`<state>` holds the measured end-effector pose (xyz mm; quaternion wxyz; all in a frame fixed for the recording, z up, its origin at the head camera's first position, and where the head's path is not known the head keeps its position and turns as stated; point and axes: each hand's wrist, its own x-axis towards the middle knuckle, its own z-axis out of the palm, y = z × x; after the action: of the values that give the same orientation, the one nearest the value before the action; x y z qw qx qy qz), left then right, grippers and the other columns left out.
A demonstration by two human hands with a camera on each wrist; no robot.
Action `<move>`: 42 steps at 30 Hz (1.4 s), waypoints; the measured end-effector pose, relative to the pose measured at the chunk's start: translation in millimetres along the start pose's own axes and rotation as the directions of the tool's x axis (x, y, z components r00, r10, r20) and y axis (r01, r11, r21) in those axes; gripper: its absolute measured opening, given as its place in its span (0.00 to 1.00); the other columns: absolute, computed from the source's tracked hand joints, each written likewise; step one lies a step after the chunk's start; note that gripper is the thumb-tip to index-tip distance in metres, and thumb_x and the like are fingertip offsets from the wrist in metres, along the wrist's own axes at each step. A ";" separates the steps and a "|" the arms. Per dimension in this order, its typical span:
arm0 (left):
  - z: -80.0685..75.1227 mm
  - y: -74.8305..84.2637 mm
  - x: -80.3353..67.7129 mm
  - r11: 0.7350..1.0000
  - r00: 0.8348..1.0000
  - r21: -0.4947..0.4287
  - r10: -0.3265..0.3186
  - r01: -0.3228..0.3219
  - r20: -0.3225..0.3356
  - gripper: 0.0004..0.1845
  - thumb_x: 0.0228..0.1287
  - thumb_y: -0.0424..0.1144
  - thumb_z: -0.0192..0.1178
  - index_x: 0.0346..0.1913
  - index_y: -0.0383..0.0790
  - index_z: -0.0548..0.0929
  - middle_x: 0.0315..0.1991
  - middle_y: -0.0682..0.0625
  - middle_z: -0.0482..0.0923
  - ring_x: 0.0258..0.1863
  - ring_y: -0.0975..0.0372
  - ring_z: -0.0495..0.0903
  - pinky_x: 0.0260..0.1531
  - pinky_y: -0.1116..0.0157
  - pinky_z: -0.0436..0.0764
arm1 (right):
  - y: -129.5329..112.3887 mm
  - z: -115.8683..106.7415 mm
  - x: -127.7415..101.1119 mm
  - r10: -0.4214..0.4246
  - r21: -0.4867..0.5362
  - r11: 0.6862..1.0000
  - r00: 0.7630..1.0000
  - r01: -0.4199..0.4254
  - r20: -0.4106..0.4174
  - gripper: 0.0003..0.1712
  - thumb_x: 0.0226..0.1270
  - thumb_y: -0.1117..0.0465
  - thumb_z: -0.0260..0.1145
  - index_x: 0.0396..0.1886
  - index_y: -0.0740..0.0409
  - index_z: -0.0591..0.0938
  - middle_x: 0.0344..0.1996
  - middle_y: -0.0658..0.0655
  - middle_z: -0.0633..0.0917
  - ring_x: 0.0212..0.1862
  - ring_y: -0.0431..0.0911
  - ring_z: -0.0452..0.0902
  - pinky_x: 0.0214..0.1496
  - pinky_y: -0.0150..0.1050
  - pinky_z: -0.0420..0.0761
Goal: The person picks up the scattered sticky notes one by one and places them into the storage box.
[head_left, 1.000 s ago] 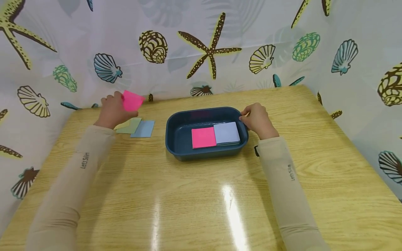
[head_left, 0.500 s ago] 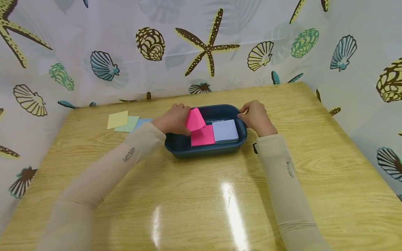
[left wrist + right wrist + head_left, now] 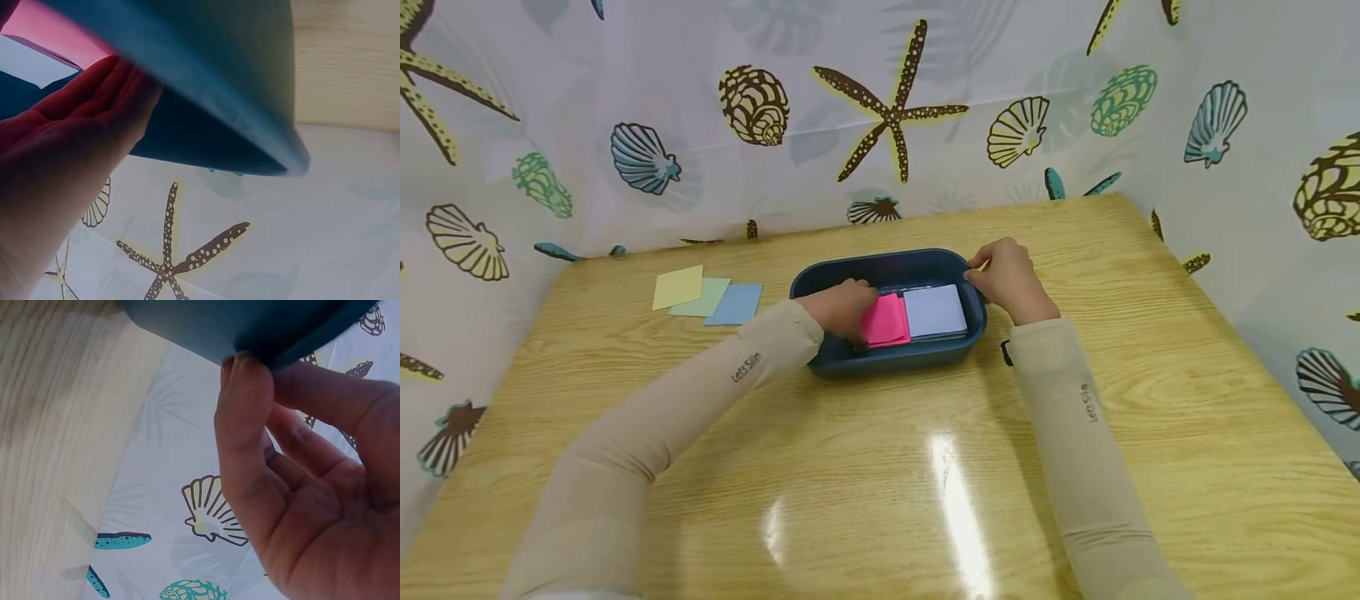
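Observation:
In the head view a dark blue bin [image 3: 886,365] stands on the table. My left hand [image 3: 844,310] reaches into it and holds a pink sticky note [image 3: 886,319] by its left side, lying over another pink one. The left wrist view shows those fingers [image 3: 103,94] inside the bin wall, with a bit of pink beyond them. At the bin's right end my right hand [image 3: 1009,279] pinches the rim between thumb and fingers; the right wrist view shows this pinch too. A stack topped by a pale blue-white sheet [image 3: 936,311] lies in the bin's right part.
Left of the bin lie overlapping yellow [image 3: 678,287], green [image 3: 703,298] and blue [image 3: 734,304] paper squares on the wooden table [image 3: 865,483]. A white cloth [image 3: 692,83] printed with shells and starfish hangs behind the table and at its sides.
My left hand has carried the pink note from above the loose squares rightward and down into the bin, onto the other pink one. The right hand stays at the rim.

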<state>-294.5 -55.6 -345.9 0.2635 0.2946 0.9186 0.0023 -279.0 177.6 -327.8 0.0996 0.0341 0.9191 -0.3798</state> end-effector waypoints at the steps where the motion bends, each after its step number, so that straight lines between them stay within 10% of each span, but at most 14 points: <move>1: 0.4 -0.1 0.0 1.000 1.000 0.000 0.003 -0.003 -0.002 0.38 0.52 0.42 0.73 0.64 0.33 0.70 0.55 0.41 0.73 0.55 0.52 0.69 0.56 0.58 0.73 | -0.2 0.0 0.0 0.000 0.000 1.000 1.000 0.000 0.000 0.14 0.67 0.67 0.62 0.50 0.70 0.81 0.42 0.69 0.80 0.30 0.49 0.83 0.32 0.35 0.82; 29: -5.2 -0.9 -7.2 0.996 0.994 0.036 0.086 -0.083 -0.061 0.39 0.55 0.47 0.71 0.64 0.29 0.70 0.57 0.38 0.71 0.55 0.51 0.69 0.54 0.60 0.74 | -2.2 -0.2 2.1 -0.001 -0.009 1.000 1.000 0.001 0.004 0.15 0.68 0.66 0.62 0.50 0.70 0.80 0.42 0.68 0.79 0.30 0.47 0.81 0.31 0.33 0.81; 34: -21.3 -10.0 -26.2 0.988 0.990 -0.110 0.099 -0.109 -0.097 0.37 0.60 0.46 0.67 0.66 0.29 0.68 0.62 0.37 0.70 0.60 0.51 0.70 0.60 0.58 0.71 | -3.0 -1.8 1.1 -0.008 -0.015 1.000 1.000 0.008 -0.002 0.15 0.68 0.66 0.62 0.50 0.71 0.80 0.42 0.68 0.79 0.29 0.48 0.81 0.30 0.33 0.80; 38: -38.1 -41.0 -54.3 0.930 0.966 -0.341 0.051 -0.138 -0.252 0.26 0.64 0.40 0.63 0.60 0.28 0.75 0.54 0.38 0.78 0.52 0.51 0.78 0.54 0.56 0.75 | -3.8 -0.8 0.4 0.000 -0.022 1.000 1.000 0.001 0.004 0.15 0.68 0.65 0.62 0.50 0.70 0.80 0.41 0.67 0.79 0.32 0.51 0.81 0.30 0.33 0.79; 42: -44.4 -94.6 -82.4 0.877 0.874 -0.480 -0.219 -0.018 -0.433 0.18 0.68 0.40 0.58 0.54 0.29 0.80 0.48 0.36 0.80 0.46 0.49 0.78 0.48 0.51 0.76 | -3.6 0.8 -0.1 0.007 -0.021 1.000 1.000 -0.006 0.016 0.15 0.68 0.66 0.61 0.50 0.70 0.80 0.42 0.67 0.79 0.33 0.53 0.82 0.31 0.34 0.80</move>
<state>-310.5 -171.8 -283.0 0.0934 0.1624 0.9407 0.2826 -279.3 174.4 -325.8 0.1086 0.0331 0.9221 -0.3700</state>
